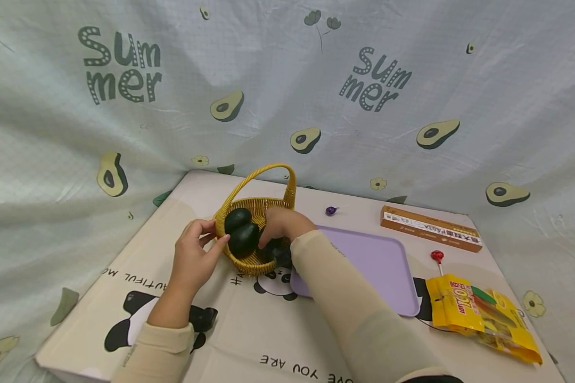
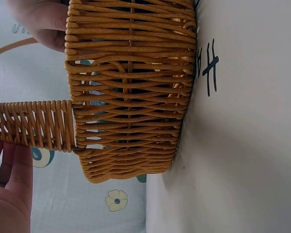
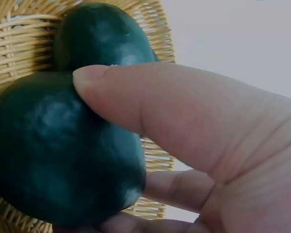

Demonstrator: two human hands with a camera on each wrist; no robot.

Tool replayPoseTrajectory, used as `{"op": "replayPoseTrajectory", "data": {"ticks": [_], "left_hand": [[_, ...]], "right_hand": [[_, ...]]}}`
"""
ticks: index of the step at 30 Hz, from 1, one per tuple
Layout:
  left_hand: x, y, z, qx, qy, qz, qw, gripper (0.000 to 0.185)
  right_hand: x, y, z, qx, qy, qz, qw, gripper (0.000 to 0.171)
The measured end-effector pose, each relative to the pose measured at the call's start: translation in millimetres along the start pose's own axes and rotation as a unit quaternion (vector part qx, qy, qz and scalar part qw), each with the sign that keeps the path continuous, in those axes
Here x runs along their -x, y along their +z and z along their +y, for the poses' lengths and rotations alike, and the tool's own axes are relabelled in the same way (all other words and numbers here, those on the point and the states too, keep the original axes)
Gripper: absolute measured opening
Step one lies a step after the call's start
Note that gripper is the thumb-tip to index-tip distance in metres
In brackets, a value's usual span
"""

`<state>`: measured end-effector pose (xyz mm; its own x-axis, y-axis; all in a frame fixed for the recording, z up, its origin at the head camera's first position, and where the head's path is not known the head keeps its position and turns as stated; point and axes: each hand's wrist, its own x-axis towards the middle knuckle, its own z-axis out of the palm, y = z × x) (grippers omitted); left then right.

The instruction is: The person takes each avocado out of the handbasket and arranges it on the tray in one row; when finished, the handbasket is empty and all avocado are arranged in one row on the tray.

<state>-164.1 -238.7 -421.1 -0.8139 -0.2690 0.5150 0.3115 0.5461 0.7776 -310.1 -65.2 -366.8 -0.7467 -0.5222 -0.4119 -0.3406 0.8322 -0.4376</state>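
Note:
A yellow wicker basket [image 1: 256, 263] with a tall handle stands on the panda-print table. Two dark green avocados lie in it, one at the back [image 1: 237, 218] and one in front [image 1: 244, 240]. My left hand [image 1: 215, 232] grips the basket at its left rim, where the handle [image 2: 36, 125] joins the woven wall [image 2: 131, 97]. My right hand [image 1: 264, 235] reaches in from the right and grips the front avocado [image 3: 58, 155]. Its thumb [image 3: 150, 102] presses on top, with the fingers curled below. The back avocado [image 3: 102, 36] lies just behind.
A purple tray [image 1: 378, 260] lies right of the basket, under my right forearm. Behind it are a small purple lollipop [image 1: 331, 210] and a long brown box [image 1: 431, 229]. A red lollipop [image 1: 437, 257] and a yellow snack bag [image 1: 479, 314] lie at the right. An avocado-print cloth hangs behind.

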Motion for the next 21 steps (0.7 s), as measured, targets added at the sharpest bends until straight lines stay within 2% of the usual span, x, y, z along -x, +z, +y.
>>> {"op": "replayPoseTrajectory", "data": {"ticks": [7, 16, 21], "left_hand": [[-0.5, 0.6, 0.6, -0.001, 0.002, 0.001, 1.0000, 0.033], [-1.1, 1.2, -0.6, -0.001, 0.005, 0.004, 1.0000, 0.033], [-1.7, 0.8, -2.0, -0.001, 0.001, 0.001, 1.0000, 0.032]], "right_hand": [[1, -2, 4, -0.028, 0.001, 0.014, 0.999, 0.077], [3, -2, 12, -0.064, -0.020, 0.043, 0.997, 0.083], [7, -3, 18, -0.138, -0.058, 0.048, 0.988, 0.082]]}}
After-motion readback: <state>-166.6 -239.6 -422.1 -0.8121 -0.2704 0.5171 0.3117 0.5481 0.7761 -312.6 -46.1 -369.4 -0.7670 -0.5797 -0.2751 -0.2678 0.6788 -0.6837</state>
